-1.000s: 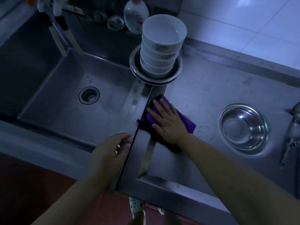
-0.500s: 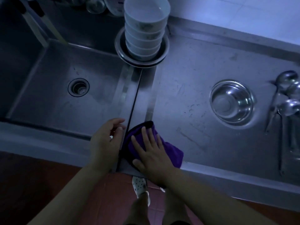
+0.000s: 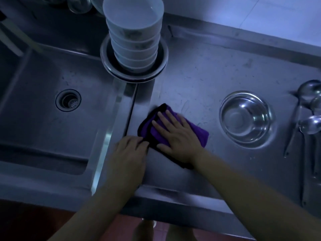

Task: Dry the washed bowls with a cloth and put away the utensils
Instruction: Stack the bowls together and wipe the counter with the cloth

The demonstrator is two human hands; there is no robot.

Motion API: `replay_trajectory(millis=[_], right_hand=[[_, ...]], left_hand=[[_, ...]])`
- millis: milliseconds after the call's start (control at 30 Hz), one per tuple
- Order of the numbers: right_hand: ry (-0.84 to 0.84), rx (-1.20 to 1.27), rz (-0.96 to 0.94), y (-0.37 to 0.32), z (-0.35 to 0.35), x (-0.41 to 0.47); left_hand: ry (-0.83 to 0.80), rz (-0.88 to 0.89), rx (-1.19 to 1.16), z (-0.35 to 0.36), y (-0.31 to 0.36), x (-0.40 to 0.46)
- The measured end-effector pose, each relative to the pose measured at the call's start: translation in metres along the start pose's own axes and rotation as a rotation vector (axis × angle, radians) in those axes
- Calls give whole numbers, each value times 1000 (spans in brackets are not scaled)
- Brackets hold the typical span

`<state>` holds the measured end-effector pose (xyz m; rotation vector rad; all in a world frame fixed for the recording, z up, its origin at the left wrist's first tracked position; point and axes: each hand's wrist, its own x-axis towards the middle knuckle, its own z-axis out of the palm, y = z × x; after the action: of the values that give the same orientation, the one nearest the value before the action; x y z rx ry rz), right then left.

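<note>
Now the right hand [image 3: 177,138] lies flat on the purple cloth [image 3: 199,134], fingers straight and spread, pressing it onto the steel worktop [image 3: 199,75] just right of the sink [image 3: 43,119]. The cloth is folded, with a dark border along its left and near edges, and sits toward the worktop's front left part. The left hand [image 3: 128,155] rests on the strip between sink and worktop, fingers bent loosely, their tips touching the cloth's near-left corner; whether they pinch the cloth I cannot tell, since the frame is dim and blurred there.

At the worktop's back left corner a stack of white bowls [image 3: 133,37] stands upright inside a steel dish [image 3: 162,61] that overhangs the sink's back right rim. A steel bowl [image 3: 246,119] sits open side up toward the worktop's right side, well apart from the cloth. Beside it, along the right edge, several spoons [image 3: 311,126] lie with their heads toward the back and handles toward the front. The sink's drain [image 3: 68,100] shows in the basin floor.
</note>
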<state>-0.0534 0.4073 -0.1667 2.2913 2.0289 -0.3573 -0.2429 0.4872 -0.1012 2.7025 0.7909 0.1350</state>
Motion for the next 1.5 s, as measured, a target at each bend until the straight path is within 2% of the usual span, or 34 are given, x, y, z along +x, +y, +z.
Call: replay_trajectory(millis=[133, 233, 300, 400, 500, 633, 733, 800, 900, 1000, 1133, 1333, 1500], right_hand=[[48, -33, 100, 62, -9, 45], [53, -9, 170, 97, -20, 71], [46, -4, 208, 101, -22, 76], [32, -17, 221, 78, -17, 51], [11, 36, 134, 35, -6, -6], [-31, 105, -43, -11, 15, -97], [-56, 166, -144, -10, 23, -148], [-72, 163, -234, 9, 21, -156], [-66, 68, -308, 45, 15, -129], [5, 17, -198, 81, 10, -83], [45, -42, -25, 132, -7, -19], [26, 4, 239, 188, -33, 52], [48, -9, 360, 155, -23, 38]], left_hand=[[-143, 102, 163, 11, 13, 22], [-283, 94, 242, 16, 19, 34], [-352, 47, 258, 16, 22, 37], [-349, 16, 232, 15, 24, 37], [-305, 12, 228, 16, 24, 33], [-61, -59, 217, 15, 24, 17], [39, -19, 151, 11, 24, 14], [3, 76, 128, 11, 28, 24], [-252, 158, 172, 19, 36, 43], [-445, 104, 275, 27, 40, 58], [-497, 77, 347, 41, 39, 63], [-489, 53, 349, 45, 40, 63], [-466, 55, 319, 44, 38, 63]])
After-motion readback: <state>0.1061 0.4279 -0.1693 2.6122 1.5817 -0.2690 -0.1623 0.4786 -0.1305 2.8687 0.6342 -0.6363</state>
